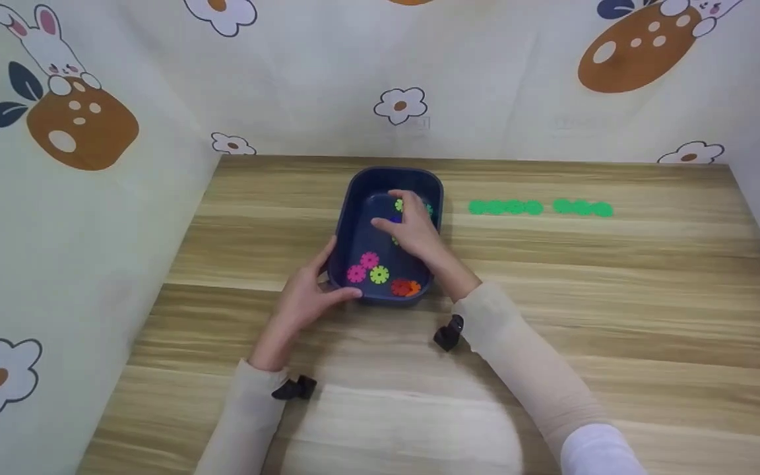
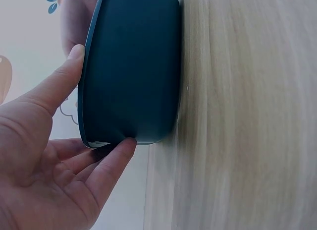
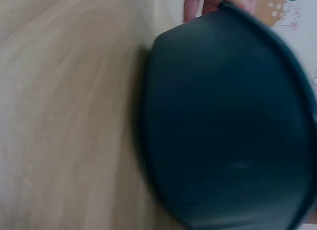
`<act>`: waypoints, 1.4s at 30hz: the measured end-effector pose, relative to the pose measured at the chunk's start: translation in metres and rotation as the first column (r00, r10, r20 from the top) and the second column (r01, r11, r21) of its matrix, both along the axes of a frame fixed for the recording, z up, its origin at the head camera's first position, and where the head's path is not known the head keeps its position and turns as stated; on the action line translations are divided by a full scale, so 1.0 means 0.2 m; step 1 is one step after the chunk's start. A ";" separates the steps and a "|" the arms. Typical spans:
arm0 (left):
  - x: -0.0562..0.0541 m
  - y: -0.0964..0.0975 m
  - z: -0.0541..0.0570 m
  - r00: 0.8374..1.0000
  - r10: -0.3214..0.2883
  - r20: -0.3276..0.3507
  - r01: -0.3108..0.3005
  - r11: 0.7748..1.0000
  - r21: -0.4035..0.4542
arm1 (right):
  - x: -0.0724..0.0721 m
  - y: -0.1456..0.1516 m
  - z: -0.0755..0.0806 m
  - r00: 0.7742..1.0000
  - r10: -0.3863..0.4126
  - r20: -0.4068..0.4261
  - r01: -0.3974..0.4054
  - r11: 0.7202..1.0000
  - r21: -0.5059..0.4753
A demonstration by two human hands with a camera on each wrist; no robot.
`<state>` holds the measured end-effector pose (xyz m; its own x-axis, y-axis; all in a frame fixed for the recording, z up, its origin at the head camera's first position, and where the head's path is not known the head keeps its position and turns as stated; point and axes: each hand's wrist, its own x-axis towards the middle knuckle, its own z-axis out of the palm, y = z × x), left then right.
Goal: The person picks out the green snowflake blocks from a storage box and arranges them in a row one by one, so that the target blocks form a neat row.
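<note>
You are picking little flower pieces out of the tub (image 1: 390, 191), which sits on the bench (image 1: 551, 297) near its back middle. Your left hand (image 1: 304, 297) holds the tub's near left corner, thumb on the rim and fingers curled against the side, so the tub stays put. Your right hand (image 1: 413, 231) reaches down inside the tub, fingers bent over the pieces at the far end. It looks like it is feeling for a green one, but I cannot tell if it has pinched one yet, because the hand hides what is under it. More pieces lie at the near end of the tub: two pink pieces (image 1: 361, 267), a yellow-green piece (image 1: 379, 274) and a red and orange pair (image 1: 405, 287). Two green rows (image 1: 541, 208) lie on the bench, well apart to the right of the tub. For the next move I think you need a firm pinch on just one piece and a lift straight up over the rim. Your right arm comes in slanted from the near right, wrist bent down.
</note>
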<state>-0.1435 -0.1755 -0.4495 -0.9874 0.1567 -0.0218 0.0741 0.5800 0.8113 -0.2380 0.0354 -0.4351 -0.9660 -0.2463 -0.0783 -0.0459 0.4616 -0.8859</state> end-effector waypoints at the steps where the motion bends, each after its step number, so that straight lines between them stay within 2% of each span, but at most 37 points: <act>1: 0.00 0.00 0.00 1.000 -0.003 -0.004 0.003 1.000 0.000 | -0.01 0.00 -0.01 1.000 -0.007 0.016 0.007 1.000 0.024; 6: 0.00 0.01 -0.01 1.000 -0.002 -0.021 0.002 1.000 -0.006 | -0.03 -0.02 -0.03 0.998 -0.010 0.064 0.002 0.993 0.122; 12: 0.00 0.01 0.00 1.000 0.000 -0.013 0.000 1.000 -0.009 | -0.02 -0.03 -0.04 0.997 0.062 0.044 -0.070 0.975 0.210; 18: 0.00 0.00 -0.01 1.000 -0.004 -0.014 0.004 1.000 0.001 | -0.02 -0.04 -0.05 0.995 0.099 0.023 -0.101 0.961 0.256; 21: 0.00 0.00 -0.01 1.000 -0.001 -0.024 0.001 1.000 0.002 | -0.02 -0.05 -0.05 0.991 0.127 0.030 -0.130 0.958 0.254; 25: 0.00 0.00 -0.01 1.000 0.005 -0.017 -0.005 1.000 0.004 | -0.02 -0.05 -0.06 0.991 0.126 0.039 -0.131 0.973 0.188; 30: 0.01 0.00 -0.01 1.000 0.020 -0.015 -0.020 1.000 -0.016 | -0.02 -0.04 -0.06 0.995 0.092 -0.038 -0.083 0.978 0.192; 34: 0.00 0.00 -0.01 1.000 0.022 -0.014 -0.022 0.999 -0.025 | -0.02 -0.05 -0.07 0.996 0.090 -0.028 -0.078 0.957 0.280; 42: 0.00 0.00 -0.01 1.000 0.022 -0.019 -0.022 1.000 -0.022 | -0.03 -0.08 -0.07 0.987 0.153 0.053 -0.160 0.882 0.443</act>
